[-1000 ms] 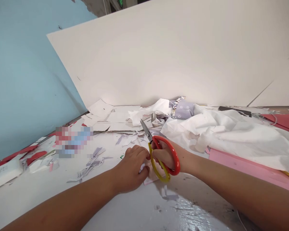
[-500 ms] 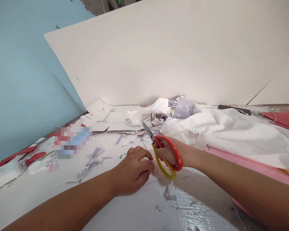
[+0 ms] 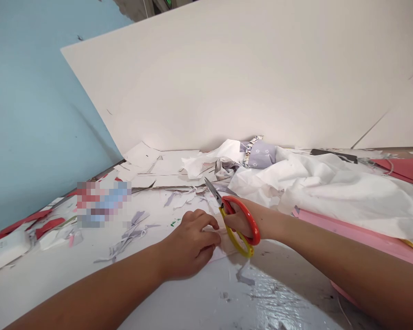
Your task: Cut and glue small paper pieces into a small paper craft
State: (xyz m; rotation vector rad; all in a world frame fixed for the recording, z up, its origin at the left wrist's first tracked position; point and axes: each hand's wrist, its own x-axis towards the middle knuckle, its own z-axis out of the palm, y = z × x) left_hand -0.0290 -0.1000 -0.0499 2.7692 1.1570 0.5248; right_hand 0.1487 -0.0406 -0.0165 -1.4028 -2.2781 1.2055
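Observation:
My right hand (image 3: 242,220) grips a pair of scissors (image 3: 231,216) with one red and one yellow handle loop; the blades point up and away, nearly closed. My left hand (image 3: 189,245) is curled, its fingertips pinching a small pale pink piece of paper (image 3: 223,245) that lies on the white table (image 3: 179,302) just beside the scissors. The two hands almost touch. Most of the paper is hidden under my fingers.
Crumpled white paper or cloth (image 3: 330,188) is heaped at the right over a pink sheet (image 3: 351,233). Paper scraps (image 3: 131,233) litter the left. A large white board (image 3: 244,78) leans at the back against a blue wall (image 3: 27,114). Red pieces (image 3: 44,224) lie far left.
My right hand with the scissors has shifted slightly right and back. A small paper scrap under the scissors has dropped onto the table. My left hand keeps its hold on the paper.

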